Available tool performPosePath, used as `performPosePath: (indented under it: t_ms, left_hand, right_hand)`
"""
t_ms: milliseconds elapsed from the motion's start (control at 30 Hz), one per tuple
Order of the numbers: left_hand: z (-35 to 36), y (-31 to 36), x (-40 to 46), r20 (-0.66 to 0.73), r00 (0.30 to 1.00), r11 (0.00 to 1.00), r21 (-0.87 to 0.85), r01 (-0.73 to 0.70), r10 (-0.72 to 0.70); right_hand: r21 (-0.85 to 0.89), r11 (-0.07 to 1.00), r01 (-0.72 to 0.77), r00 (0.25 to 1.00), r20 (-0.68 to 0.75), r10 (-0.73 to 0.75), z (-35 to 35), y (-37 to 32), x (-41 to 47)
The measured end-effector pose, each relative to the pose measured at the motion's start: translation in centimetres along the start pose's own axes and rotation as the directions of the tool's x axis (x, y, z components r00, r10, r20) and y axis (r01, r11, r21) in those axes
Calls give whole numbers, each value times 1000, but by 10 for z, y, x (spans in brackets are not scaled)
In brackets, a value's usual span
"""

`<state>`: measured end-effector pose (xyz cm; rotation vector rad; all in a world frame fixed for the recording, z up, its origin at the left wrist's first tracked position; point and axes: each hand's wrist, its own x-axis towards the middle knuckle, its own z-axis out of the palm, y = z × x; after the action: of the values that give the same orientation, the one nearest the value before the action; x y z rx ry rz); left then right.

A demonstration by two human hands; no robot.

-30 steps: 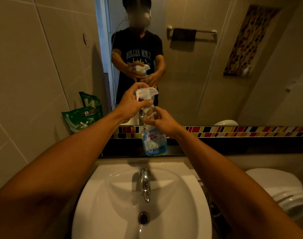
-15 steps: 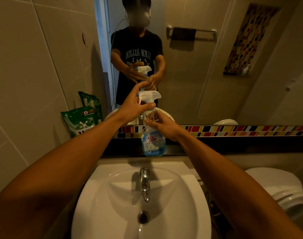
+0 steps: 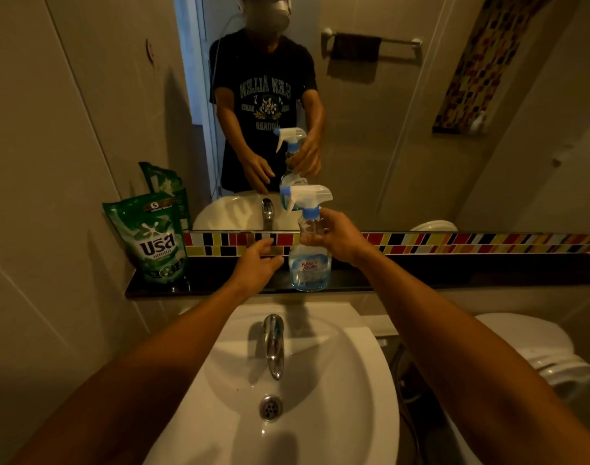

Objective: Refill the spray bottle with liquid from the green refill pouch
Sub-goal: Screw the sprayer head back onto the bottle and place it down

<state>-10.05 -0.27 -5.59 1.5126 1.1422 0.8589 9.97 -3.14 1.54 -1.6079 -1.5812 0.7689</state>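
Spray bottle (image 3: 309,260) upright on dark shelf (image 3: 454,273) behind white sink (image 3: 354,380), right hand (image 3: 337,237) in closed grip around its neck, left hand (image 3: 258,263) open, empty, just beside it, green refill pouch (image 3: 149,238) standing at shelf's left end

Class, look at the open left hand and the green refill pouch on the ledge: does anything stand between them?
Nothing visible does. The left hand hovers open over the dark ledge, and the stretch across to the green refill pouch shows only bare ledge. The spray bottle stands on the hand's other side, held at the neck by the right hand.
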Motion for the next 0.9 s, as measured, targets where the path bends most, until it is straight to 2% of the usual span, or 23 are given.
performPosePath:
  t_ms: [100, 200, 267, 733, 900]
  left_hand:
    - [20, -3, -2, 66, 998, 999, 51, 5, -8]
    - [39, 1, 0, 160, 986, 998, 7, -56, 54]
    - [49, 3, 4, 190, 981, 999, -17, -44, 47]
    - [119, 0, 53, 96, 988, 990, -63, 129, -122]
    - [137, -3, 70, 72, 989, 987, -81, 136, -130]
  right_hand:
    - [3, 1000, -13, 1000, 15, 13, -3, 10, 1]
    - [10, 1000, -12, 999, 31, 11, -9, 21, 5]
    - [24, 1000, -12, 999, 43, 11, -15, 25, 6]
    - [143, 990, -12, 1000, -15, 14, -34, 86, 34]
    - [145, 989, 4, 999, -36, 1, -40, 108, 49]
